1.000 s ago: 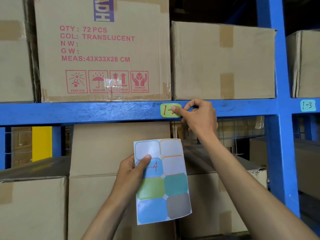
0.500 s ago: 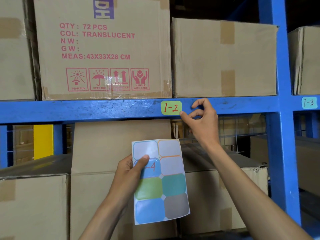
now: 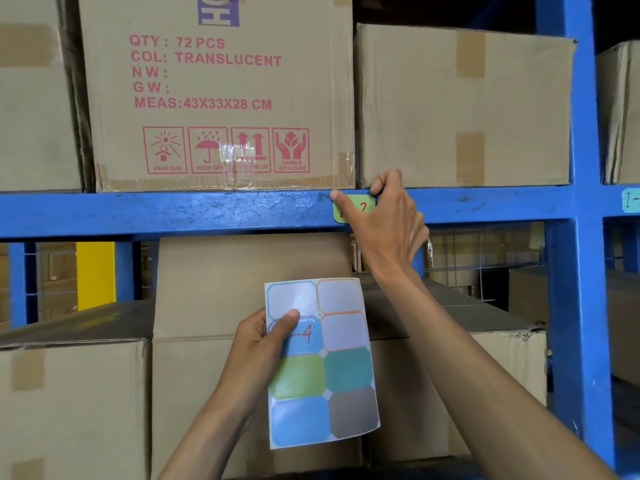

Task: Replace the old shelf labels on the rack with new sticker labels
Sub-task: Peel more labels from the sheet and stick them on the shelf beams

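My right hand (image 3: pixel 388 223) is up at the beam (image 3: pixel 173 211), index finger stretched across the green label (image 3: pixel 363 206) with its tip at the label's top left corner and the thumb curled at its top right edge. The hand is loosely open and pressing, not gripping; I cannot tell whether any corner has lifted. My left hand (image 3: pixel 263 344) is lower, closed on the sticker sheet (image 3: pixel 322 362), thumb laid over a blue sticker marked with a 4, fingers behind the backing.

The label lies flat on the face of the beam, its long axis running along the beam, left to right. It sits directly under my right hand, so that hand is the nearer one by far; the sheet hangs well below it. I judge the next move works along the label's length, smoothing or peeling from one short end toward the other.

Boxes (image 3: pixel 221 98) stand on the shelf just above the beam. Another label (image 3: pixel 631 200) sits farther right, past the upright (image 3: pixel 585 216).
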Available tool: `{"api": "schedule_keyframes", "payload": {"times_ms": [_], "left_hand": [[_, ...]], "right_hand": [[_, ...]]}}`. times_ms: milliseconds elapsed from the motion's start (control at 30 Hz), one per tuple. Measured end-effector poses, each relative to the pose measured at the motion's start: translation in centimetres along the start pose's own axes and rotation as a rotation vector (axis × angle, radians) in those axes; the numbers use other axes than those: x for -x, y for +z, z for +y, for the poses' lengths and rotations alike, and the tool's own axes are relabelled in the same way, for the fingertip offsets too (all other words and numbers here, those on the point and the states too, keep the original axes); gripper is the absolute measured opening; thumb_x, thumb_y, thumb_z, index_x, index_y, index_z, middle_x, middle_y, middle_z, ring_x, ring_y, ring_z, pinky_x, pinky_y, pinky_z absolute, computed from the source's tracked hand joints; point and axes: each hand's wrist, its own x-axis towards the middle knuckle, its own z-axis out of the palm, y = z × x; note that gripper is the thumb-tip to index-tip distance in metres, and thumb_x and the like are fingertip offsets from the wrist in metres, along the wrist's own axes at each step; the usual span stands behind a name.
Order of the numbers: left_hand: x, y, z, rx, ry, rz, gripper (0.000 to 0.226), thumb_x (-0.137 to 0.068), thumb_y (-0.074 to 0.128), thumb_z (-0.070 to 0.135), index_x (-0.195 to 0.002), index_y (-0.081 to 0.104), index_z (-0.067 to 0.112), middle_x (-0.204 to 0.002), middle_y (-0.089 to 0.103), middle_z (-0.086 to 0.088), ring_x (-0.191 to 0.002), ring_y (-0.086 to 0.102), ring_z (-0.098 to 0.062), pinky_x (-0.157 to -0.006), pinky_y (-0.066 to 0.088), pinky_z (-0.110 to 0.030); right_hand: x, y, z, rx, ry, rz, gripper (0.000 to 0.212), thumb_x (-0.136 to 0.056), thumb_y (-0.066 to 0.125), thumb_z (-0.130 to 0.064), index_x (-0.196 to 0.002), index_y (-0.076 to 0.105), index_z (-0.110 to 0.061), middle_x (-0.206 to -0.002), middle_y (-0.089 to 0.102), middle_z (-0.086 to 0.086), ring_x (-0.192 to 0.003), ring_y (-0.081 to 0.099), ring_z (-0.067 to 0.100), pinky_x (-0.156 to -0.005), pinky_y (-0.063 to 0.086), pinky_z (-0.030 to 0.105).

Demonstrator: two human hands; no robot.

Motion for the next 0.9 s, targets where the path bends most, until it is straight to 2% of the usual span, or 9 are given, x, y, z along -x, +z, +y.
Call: {"api": "schedule_keyframes", "payload": {"times_ms": [67, 200, 333, 600, 700, 767, 833, 900], "left_hand": [[0.0, -0.3, -0.2, -0.001, -0.004, 0.007, 0.020, -0.097, 0.058, 0.020, -0.094, 0.072, 0.006, -0.087, 0.080, -0.013, -0.067, 0.074, -0.018, -0.052, 0.056, -0.022], [-0.1, -0.7, -0.6, -0.001, -0.007, 0.024, 0.020, -0.097, 0.058, 0.019, -0.095, 0.073, 0.005, -0.089, 0.080, -0.015, -0.069, 0.075, -0.021, -0.055, 0.059, -0.026], [0.0, -0.7, -0.8, 0.006, -0.011, 0.016, 0.020, -0.096, 0.059, 0.020, -0.095, 0.073, 0.006, -0.089, 0.080, -0.014, -0.070, 0.076, -0.022, -0.056, 0.060, -0.026], [0.4, -0.2, -0.6, -0.005, 0.001, -0.002, 0.019, -0.097, 0.058, 0.019, -0.093, 0.073, 0.008, -0.087, 0.080, -0.012, -0.068, 0.075, -0.018, -0.054, 0.057, -0.024], [0.6, -0.1, -0.6, -0.016, 0.005, -0.012, 0.019, -0.097, 0.058, 0.020, -0.094, 0.073, 0.008, -0.088, 0.080, -0.011, -0.069, 0.075, -0.018, -0.054, 0.058, -0.024], [0.9, -0.1, -0.8, -0.007, 0.006, -0.025, 0.020, -0.097, 0.057, 0.020, -0.094, 0.073, 0.007, -0.088, 0.080, -0.011, -0.068, 0.075, -0.016, -0.053, 0.056, -0.022], [1.1, -0.1, -1.2, 0.029, -0.006, -0.025, 0.021, -0.097, 0.057, 0.020, -0.093, 0.074, 0.008, -0.087, 0.080, -0.011, -0.067, 0.075, -0.016, -0.051, 0.055, -0.022], [1.4, 0.0, -1.7, 0.065, -0.026, -0.023, 0.024, -0.098, 0.056, 0.021, -0.092, 0.075, 0.008, -0.087, 0.080, -0.012, -0.068, 0.076, -0.018, -0.051, 0.055, -0.022]], "right_hand": [[0.1, 0.2, 0.0, 0.013, 0.007, 0.017, 0.062, -0.069, 0.064, -0.076, -0.087, 0.039, -0.023, -0.076, 0.055, -0.007, -0.069, 0.054, 0.027, -0.055, 0.029, 0.032], [0.0, -0.2, 0.3, 0.001, -0.022, 0.013, 0.068, -0.062, 0.066, -0.079, -0.087, 0.037, -0.023, -0.071, 0.051, -0.008, -0.065, 0.049, 0.022, -0.047, 0.020, 0.027], [0.2, -0.5, 0.6, 0.015, -0.043, -0.018, 0.074, -0.051, 0.068, -0.082, -0.087, 0.034, -0.026, -0.073, 0.050, -0.012, -0.063, 0.045, 0.021, -0.047, 0.016, 0.023], [0.3, -0.9, 1.2, 0.081, -0.119, -0.045, 0.081, -0.046, 0.059, -0.092, -0.086, 0.030, -0.028, -0.072, 0.051, -0.011, -0.059, 0.042, 0.020, -0.045, 0.017, 0.022], [0.6, -1.1, 1.4, 0.022, -0.067, -0.080, 0.073, -0.056, 0.058, -0.089, -0.087, 0.034, -0.027, -0.067, 0.048, -0.011, -0.057, 0.044, 0.013, -0.045, 0.021, 0.024], [1.3, -1.5, 1.9, -0.092, -0.024, -0.118, 0.062, -0.066, 0.056, -0.083, -0.086, 0.037, -0.028, -0.060, 0.045, -0.009, -0.055, 0.046, 0.005, -0.047, 0.029, 0.029], [2.5, -2.0, 2.5, -0.218, 0.007, -0.205, 0.049, -0.074, 0.059, -0.073, -0.085, 0.043, -0.028, -0.058, 0.052, -0.004, -0.054, 0.050, 0.007, -0.053, 0.041, 0.034], [4.3, -2.9, 3.2, -0.307, 0.009, -0.323, 0.037, -0.077, 0.064, -0.061, -0.083, 0.050, -0.027, -0.059, 0.058, -0.005, -0.053, 0.050, 0.007, -0.057, 0.046, 0.036]]}}
